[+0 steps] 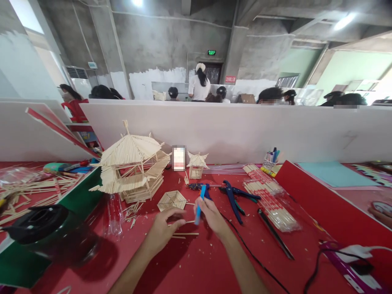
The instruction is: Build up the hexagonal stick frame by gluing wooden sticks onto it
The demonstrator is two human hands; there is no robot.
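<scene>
My right hand (pixel 211 215) is closed around a narrow, flat blue strip-like tool (pixel 201 206), held nearly upright; its exact kind is unclear. To its left, my left hand (pixel 163 229) hovers over the red table with fingers curved and thumb apart. A thin wooden stick (pixel 190 222) shows by the left thumb tip; whether they touch is unclear. More loose sticks (pixel 186 234) lie just below. Beyond the left hand is a hexagonal stick panel (pixel 172 201). Behind the right hand sits a partly hidden blue glue gun (pixel 207 192).
A large stick pavilion (pixel 131 163) and a small one (pixel 197 165) stand behind. Blue-handled cutters (pixel 234 200), a black pen-like tool (pixel 275 233) and bagged sticks (pixel 272 200) lie right. A dark jug (pixel 55 232) stands left. A black cable and power strip (pixel 349 265) are front right.
</scene>
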